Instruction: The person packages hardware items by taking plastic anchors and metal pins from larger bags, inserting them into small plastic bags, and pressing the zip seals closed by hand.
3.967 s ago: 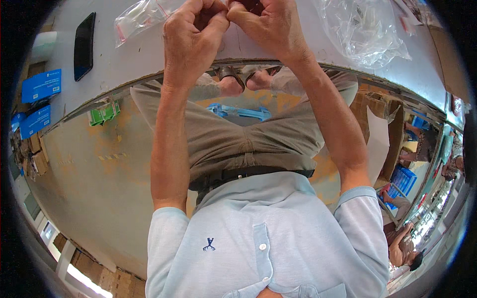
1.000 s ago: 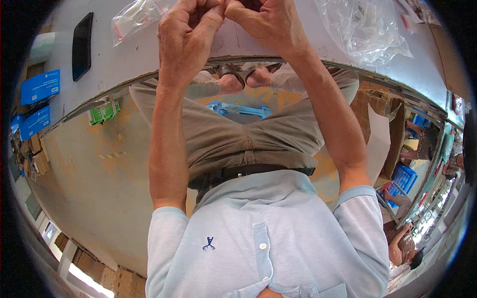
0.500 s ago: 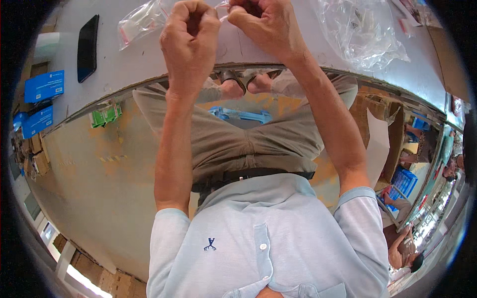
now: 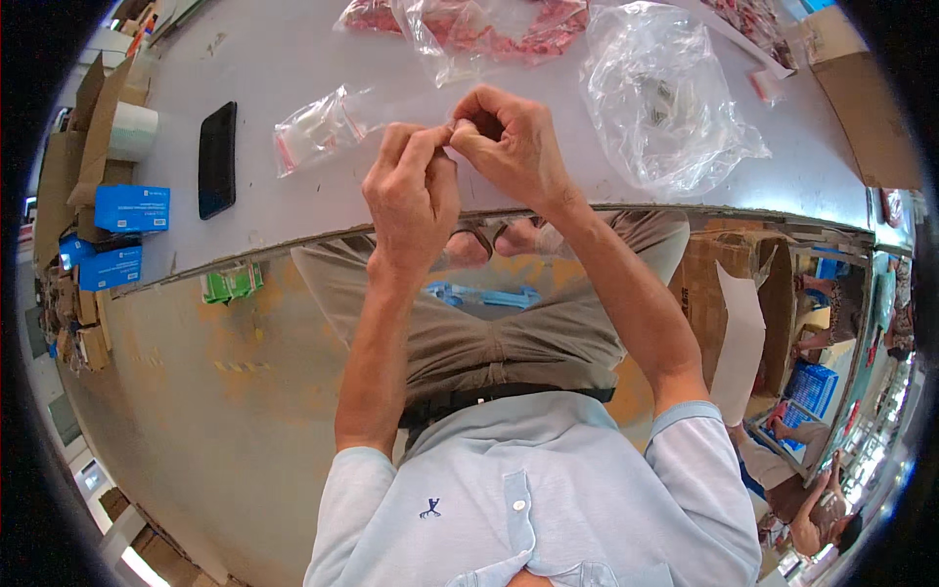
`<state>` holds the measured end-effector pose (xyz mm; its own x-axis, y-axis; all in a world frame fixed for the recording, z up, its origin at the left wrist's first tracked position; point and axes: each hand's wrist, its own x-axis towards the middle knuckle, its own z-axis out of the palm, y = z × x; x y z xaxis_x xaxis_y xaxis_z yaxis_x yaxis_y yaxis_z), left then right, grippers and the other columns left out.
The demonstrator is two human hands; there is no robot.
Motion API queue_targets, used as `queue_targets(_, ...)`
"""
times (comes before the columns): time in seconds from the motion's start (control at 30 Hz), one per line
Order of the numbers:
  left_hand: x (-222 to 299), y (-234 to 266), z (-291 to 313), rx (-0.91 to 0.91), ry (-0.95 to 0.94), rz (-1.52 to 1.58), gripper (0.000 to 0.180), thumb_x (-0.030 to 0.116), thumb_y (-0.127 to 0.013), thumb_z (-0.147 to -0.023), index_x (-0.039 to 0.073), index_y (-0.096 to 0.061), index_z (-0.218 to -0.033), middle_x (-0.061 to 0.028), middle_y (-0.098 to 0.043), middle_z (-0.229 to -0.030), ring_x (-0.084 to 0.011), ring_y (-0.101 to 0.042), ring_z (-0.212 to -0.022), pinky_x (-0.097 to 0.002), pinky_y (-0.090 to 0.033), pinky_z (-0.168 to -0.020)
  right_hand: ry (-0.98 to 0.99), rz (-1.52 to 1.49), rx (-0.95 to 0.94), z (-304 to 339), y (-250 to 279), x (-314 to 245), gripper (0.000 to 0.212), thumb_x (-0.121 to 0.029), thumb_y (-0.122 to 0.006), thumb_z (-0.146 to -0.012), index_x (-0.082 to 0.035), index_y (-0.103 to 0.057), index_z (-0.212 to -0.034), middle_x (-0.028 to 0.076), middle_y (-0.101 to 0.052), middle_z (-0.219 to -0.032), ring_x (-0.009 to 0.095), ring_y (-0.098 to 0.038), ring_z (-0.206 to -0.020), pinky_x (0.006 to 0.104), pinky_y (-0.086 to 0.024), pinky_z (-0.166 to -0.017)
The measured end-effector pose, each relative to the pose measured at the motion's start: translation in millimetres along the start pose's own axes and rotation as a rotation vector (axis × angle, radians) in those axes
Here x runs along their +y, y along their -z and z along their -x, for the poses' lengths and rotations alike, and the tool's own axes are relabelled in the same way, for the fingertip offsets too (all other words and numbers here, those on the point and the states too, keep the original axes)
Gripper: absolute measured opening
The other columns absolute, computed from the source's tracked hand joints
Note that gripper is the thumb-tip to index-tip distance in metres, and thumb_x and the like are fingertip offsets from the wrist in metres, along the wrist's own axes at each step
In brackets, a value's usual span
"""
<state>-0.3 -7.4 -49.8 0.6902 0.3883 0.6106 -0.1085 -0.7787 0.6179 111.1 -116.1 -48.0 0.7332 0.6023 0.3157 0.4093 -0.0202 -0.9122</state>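
Both hands meet above the near edge of the grey-white table (image 4: 264, 210), with their fingertips almost touching. My left hand (image 4: 415, 191) has its thumb and fingers pinched together. My right hand (image 4: 514, 147) is closed in a similar pinch, its thumb and forefinger forming a ring. Whatever lies between the fingertips is too small and covered to name. Just left of my hands lies a small clear plastic bag (image 4: 318, 132) with a red strip along one end. To their right is a large crumpled clear plastic bag (image 4: 665, 108). Beyond them, clear bags hold small red pieces (image 4: 518, 34).
A black phone (image 4: 217, 161) lies at the left, near blue boxes (image 4: 132, 208) and an open cardboard box (image 4: 88, 157). Another cardboard box (image 4: 866, 122) stands at the table's right end. Below the table are a green pack (image 4: 233, 283) and a large carton (image 4: 773, 293).
The view has shifted, so more of the far table shows, including the red pieces. My hands have come closer together, still pinched; the bags and phone appear to lie as before.
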Motion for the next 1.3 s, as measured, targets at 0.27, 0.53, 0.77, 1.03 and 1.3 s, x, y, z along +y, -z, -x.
queue_targets(0.27,-3,-12,2,0.026,-0.028,-0.076,0.030,0.002,-0.080,-0.085,0.008,-0.070,-0.113,-0.0063,-0.066,-0.094,-0.0143,-0.059,-0.061,-0.0281,-0.050,-0.054,-0.025,0.025,-0.001,1,5,-4,0.017,-0.013,-0.069,-0.087,0.003,-0.070,-0.092,0.010,-0.070,-0.072,0.011,-0.062,-0.065,0.0294,-0.053,-0.059)
queue_targets(0.53,-3,-14,5,0.099,-0.095,-0.189,0.028,0.002,-0.077,-0.083,0.011,-0.072,-0.110,-0.0055,-0.066,-0.097,-0.0256,-0.068,-0.081,-0.0386,-0.055,-0.069,0.001,0.030,0.011,2,5,-3,0.018,-0.014,-0.069,-0.087,0.003,-0.072,-0.091,0.011,-0.071,-0.073,0.011,-0.064,-0.066,0.0293,-0.053,-0.058)
queue_targets(0.77,2,-12,-1,0.010,-0.081,-0.263,0.023,0.003,-0.078,-0.086,0.006,-0.074,-0.108,-0.0088,-0.070,-0.093,-0.0259,-0.069,-0.080,-0.0377,-0.056,-0.071,0.037,0.018,0.016,2,4,0,0.017,-0.013,-0.069,-0.087,0.003,-0.072,-0.091,0.012,-0.071,-0.074,0.013,-0.065,-0.066,0.0304,-0.055,-0.060)
queue_targets(1.03,-4,3,-5,0.022,0.323,0.179,0.017,0.007,-0.078,-0.093,0.001,-0.075,-0.108,-0.0060,-0.076,-0.092,-0.0134,-0.070,-0.081,-0.0290,-0.057,-0.073,0.181,-0.058,0.255,-4,-2,7,0.030,-0.023,-0.080,-0.090,0.000,-0.072,-0.106,0.008,-0.074,-0.087,0.014,-0.069,-0.077,0.0286,-0.056,-0.068)
queue_targets(1.3,-11,8,-6,-0.060,0.440,0.472,0.012,0.005,-0.075,-0.095,-0.001,-0.075,-0.105,-0.0032,-0.075,-0.090,-0.0083,-0.068,-0.081,-0.0236,-0.055,-0.075,-0.016,-0.308,-0.090,0,1,8,0.027,-0.021,-0.077,-0.097,0.000,-0.071,-0.114,0.004,-0.074,-0.089,0.010,-0.068,-0.078,0.0253,-0.056,-0.066)
